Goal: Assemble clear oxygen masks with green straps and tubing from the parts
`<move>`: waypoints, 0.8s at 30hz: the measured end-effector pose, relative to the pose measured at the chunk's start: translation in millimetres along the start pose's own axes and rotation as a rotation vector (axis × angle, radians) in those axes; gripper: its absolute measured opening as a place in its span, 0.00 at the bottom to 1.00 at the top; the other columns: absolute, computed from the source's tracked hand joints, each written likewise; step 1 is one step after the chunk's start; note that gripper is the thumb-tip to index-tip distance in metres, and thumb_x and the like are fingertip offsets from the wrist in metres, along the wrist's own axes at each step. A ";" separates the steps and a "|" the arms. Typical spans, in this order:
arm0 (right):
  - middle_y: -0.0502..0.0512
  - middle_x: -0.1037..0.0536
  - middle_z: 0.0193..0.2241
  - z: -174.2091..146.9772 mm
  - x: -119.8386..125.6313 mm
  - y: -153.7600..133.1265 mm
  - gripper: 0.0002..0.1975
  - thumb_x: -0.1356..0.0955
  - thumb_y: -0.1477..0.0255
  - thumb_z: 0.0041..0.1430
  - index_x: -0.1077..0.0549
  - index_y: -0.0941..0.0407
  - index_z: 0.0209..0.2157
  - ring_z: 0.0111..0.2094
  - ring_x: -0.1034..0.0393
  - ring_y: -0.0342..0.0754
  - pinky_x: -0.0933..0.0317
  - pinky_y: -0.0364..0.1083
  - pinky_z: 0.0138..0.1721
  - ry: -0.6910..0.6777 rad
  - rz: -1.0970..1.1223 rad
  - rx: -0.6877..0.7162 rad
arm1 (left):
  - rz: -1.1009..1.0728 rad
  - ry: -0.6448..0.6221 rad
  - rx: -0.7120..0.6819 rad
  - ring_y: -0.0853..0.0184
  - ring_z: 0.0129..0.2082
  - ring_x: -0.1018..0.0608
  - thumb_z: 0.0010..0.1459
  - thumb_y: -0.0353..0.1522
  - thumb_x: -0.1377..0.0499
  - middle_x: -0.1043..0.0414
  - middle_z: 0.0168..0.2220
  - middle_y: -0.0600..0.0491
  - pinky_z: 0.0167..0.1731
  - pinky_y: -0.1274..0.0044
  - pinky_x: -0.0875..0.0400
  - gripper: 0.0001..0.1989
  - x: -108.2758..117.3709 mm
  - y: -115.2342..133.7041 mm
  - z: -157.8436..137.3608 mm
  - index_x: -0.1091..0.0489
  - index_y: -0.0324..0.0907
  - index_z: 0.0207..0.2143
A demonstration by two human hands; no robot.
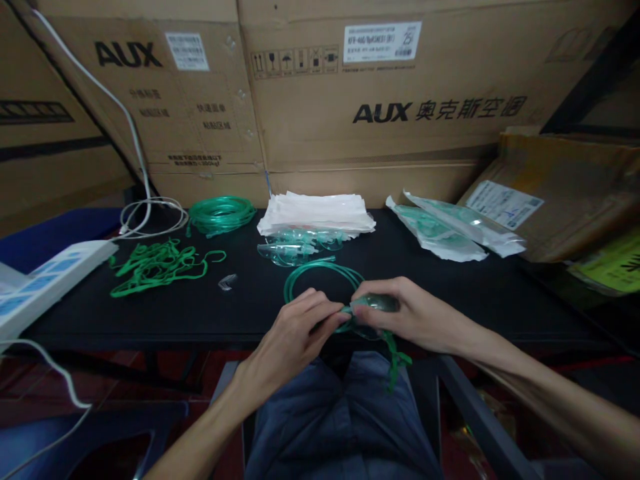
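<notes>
Just over the front edge of the black table, my two hands meet at a small joint. My right hand [417,315] is closed round a clear green oxygen mask [384,303], with its narrow port turned left. Pinched in my left hand [300,327] is the end of a green tube [345,311], right at that port; whether it is pushed fully on cannot be seen. The rest of the tubing [326,265] lies in loops on the table behind my hands. From the mask a green elastic strap [397,363] hangs over my lap.
Behind are clear masks [287,248], white pouches [317,212] and a green tubing coil [223,215]. Green straps [155,267], small metal strips [227,282] and a power strip [55,280] lie left. Packed masks [440,233] and a cardboard box [565,193] stand right.
</notes>
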State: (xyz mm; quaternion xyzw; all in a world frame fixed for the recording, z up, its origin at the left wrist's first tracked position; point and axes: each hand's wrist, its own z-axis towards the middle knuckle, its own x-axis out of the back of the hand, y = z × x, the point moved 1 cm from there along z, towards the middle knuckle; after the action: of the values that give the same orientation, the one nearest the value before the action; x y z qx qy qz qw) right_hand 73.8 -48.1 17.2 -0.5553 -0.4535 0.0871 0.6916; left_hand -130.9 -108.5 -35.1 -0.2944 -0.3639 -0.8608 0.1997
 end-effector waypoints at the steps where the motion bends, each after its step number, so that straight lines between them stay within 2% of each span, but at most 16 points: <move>1: 0.45 0.32 0.22 -0.3 -0.2 -0.8 0.12 0.32 0.65 0.66 0.22 0.58 0.33 0.25 0.42 0.41 0.47 0.41 0.26 0.008 -0.047 0.039 | -0.015 -0.022 0.013 0.67 0.33 0.31 0.72 0.29 0.45 0.31 0.31 0.53 0.35 0.76 0.36 0.10 1.5 0.2 0.4 0.25 0.37 0.39; 3: 0.45 0.30 0.24 -0.3 -0.5 -2.3 0.10 0.32 0.67 0.66 0.22 0.58 0.34 0.25 0.42 0.41 0.47 0.40 0.27 0.007 -0.149 0.142 | -0.053 -0.060 0.039 0.68 0.33 0.32 0.73 0.30 0.46 0.31 0.31 0.54 0.35 0.76 0.37 0.12 4.5 0.0 1.3 0.26 0.38 0.37; 7: 0.49 0.25 0.29 -0.2 -0.4 -5.7 0.06 0.31 0.73 0.66 0.23 0.60 0.37 0.29 0.35 0.41 0.44 0.40 0.32 0.035 -0.324 0.369 | -0.135 -0.119 0.079 0.67 0.35 0.30 0.74 0.32 0.47 0.29 0.32 0.54 0.38 0.76 0.37 0.13 9.4 -2.3 2.7 0.25 0.39 0.39; 14: 0.53 0.24 0.31 -2.2 -2.3 -5.2 0.07 0.33 0.73 0.68 0.23 0.61 0.39 0.30 0.32 0.43 0.42 0.42 0.33 -0.003 -0.413 0.483 | -0.177 -0.157 0.059 0.67 0.36 0.29 0.74 0.32 0.46 0.24 0.34 0.54 0.40 0.76 0.36 0.12 13.2 -2.5 3.4 0.24 0.40 0.40; 17: 0.54 0.23 0.32 0.7 2.7 -8.4 0.08 0.33 0.70 0.69 0.22 0.60 0.40 0.31 0.29 0.45 0.40 0.43 0.34 -0.002 -0.454 0.462 | -0.132 -0.124 0.090 0.67 0.35 0.28 0.74 0.33 0.47 0.24 0.33 0.53 0.39 0.76 0.35 0.14 10.4 -0.9 4.1 0.23 0.40 0.39; 20: 0.53 0.20 0.33 7.4 14.6 -20.3 0.07 0.31 0.70 0.68 0.21 0.58 0.40 0.35 0.26 0.47 0.37 0.43 0.38 -0.095 -0.489 0.419 | -0.071 -0.047 0.066 0.66 0.33 0.28 0.73 0.34 0.45 0.25 0.31 0.53 0.37 0.75 0.34 0.15 9.9 3.5 4.2 0.23 0.40 0.36; 22: 0.53 0.19 0.35 11.1 24.1 -31.7 0.06 0.31 0.72 0.67 0.20 0.57 0.41 0.37 0.24 0.48 0.35 0.44 0.40 -0.161 -0.553 0.427 | -0.016 0.036 0.025 0.65 0.36 0.26 0.71 0.36 0.43 0.24 0.34 0.51 0.40 0.74 0.32 0.12 14.0 6.7 2.8 0.22 0.40 0.39; 24: 0.55 0.19 0.38 12.2 32.0 -42.1 0.07 0.30 0.72 0.66 0.20 0.56 0.43 0.37 0.23 0.50 0.34 0.46 0.40 -0.165 -0.685 0.455 | 0.081 0.154 0.062 0.63 0.41 0.24 0.70 0.38 0.41 0.23 0.39 0.49 0.44 0.72 0.30 0.11 21.8 7.6 0.1 0.23 0.41 0.43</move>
State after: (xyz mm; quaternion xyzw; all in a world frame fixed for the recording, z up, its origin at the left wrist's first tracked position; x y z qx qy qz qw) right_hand 67.1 -35.2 69.6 -0.1966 -0.6353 -0.0058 0.7468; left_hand -143.0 -116.2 -17.0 -0.2354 -0.3619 -0.8604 0.2708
